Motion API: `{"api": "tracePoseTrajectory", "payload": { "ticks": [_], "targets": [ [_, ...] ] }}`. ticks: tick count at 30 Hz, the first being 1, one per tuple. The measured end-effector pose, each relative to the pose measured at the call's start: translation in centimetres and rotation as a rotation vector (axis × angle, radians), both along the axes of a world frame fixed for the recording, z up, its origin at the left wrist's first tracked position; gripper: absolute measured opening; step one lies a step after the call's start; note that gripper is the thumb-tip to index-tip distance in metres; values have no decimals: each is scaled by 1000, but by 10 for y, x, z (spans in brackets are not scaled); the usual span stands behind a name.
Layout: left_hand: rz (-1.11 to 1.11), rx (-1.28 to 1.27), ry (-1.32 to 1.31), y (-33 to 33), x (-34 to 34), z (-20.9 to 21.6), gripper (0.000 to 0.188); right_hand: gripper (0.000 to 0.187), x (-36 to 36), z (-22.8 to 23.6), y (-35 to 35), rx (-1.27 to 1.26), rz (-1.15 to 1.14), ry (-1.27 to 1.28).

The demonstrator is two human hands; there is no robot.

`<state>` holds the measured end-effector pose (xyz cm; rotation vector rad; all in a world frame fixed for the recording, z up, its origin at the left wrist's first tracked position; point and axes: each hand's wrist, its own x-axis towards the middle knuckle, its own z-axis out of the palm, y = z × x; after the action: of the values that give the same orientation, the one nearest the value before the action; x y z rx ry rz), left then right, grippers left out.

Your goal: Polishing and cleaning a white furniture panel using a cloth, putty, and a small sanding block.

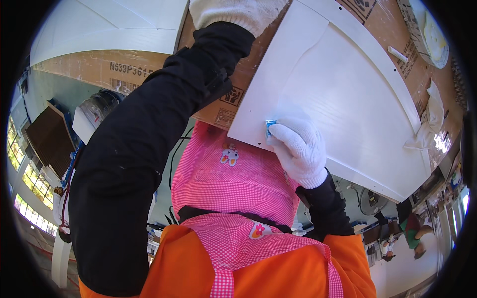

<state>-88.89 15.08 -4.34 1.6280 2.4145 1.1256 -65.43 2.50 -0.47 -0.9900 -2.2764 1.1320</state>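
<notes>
A white panel (318,99) with a raised, curved border and small dark holes along its edges lies on brown cardboard in front of me. My right hand (300,149), in a white knitted glove, is over the panel's near edge. Its thumb and fingers pinch a small blue-and-white piece (270,127) against the white surface; I cannot make out its exact kind. My left hand (238,12), also gloved in white, reaches to the top edge of the view, beside the panel's left side. The fingers of that hand are out of the picture.
Another white panel (109,25) rests on a cardboard box (99,64) at the far left. At the far right are a dish with pale yellow stuff (432,39), a short white stick (397,53) and a crumpled white cloth (431,116). People (415,231) appear at the lower right.
</notes>
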Motion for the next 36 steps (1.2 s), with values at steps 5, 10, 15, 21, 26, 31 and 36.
{"api": "tracePoseTrajectory", "payload": {
  "ticks": [5, 10, 15, 21, 26, 31, 36],
  "targets": [
    [18, -35, 13, 0, 0, 1, 59, 44, 2, -7, 1, -44, -186, 31],
    [-20, 31, 68, 1, -2, -4, 55, 42, -1, 2, 4, -11, 77, 9],
    [7, 27, 45, 1, -2, -2, 51, 41, -1, 0, 7, -111, 14, 5],
    [-24, 4, 39, 2, -1, -2, 52, 41, -1, 2, 9, -97, 56, 34],
    [4, -1, 51, 1, -3, -2, 56, 37, -2, -4, 14, -118, 59, -38],
    [12, -16, 68, 0, -1, -4, 59, 33, -9, -11, 18, -143, -304, 163],
    [7, -18, 68, 0, -2, -3, 59, 43, 4, -3, 13, -142, -69, 58]
  ]
}}
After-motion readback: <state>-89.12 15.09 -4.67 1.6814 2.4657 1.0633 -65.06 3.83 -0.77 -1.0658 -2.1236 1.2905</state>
